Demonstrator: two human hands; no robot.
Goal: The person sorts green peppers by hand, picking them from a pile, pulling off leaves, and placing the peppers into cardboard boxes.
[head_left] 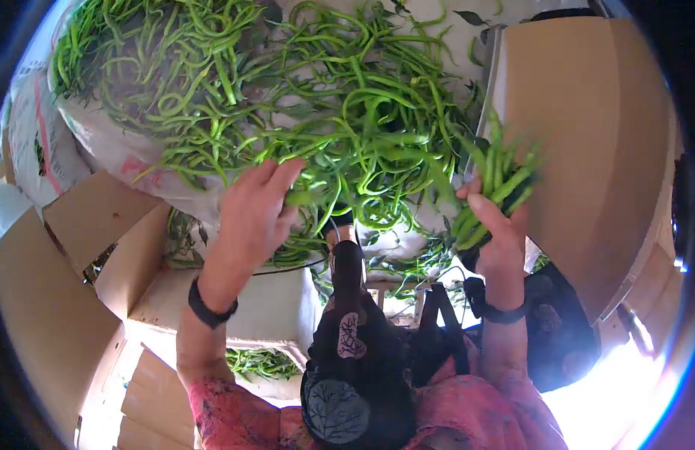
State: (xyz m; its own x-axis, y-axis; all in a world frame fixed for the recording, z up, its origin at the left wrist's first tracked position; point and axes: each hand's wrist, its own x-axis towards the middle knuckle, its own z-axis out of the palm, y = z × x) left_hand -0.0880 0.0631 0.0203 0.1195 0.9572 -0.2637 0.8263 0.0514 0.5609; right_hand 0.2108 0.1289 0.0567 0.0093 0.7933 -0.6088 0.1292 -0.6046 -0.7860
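Observation:
A large heap of long green chili peppers [377, 97] spreads in front of me, partly over a white sack [111, 146]. My right hand [503, 236] is closed around a bunch of chili peppers [499, 176], their tips pointing up and slightly blurred. At the near edge of the heap, my left hand [250, 214] has its fingers curled, with a green chili pepper [301, 197] showing between them. Part of that pepper is hidden by the fingers. A dark band [211, 306] sits on the left wrist.
To the right stands a big cardboard box [587, 150]; open cardboard flaps [100, 217] are at the left. A white box [265, 300] is below my left hand. More peppers [261, 363] lie lower down. Another sack [43, 142] leans at far left.

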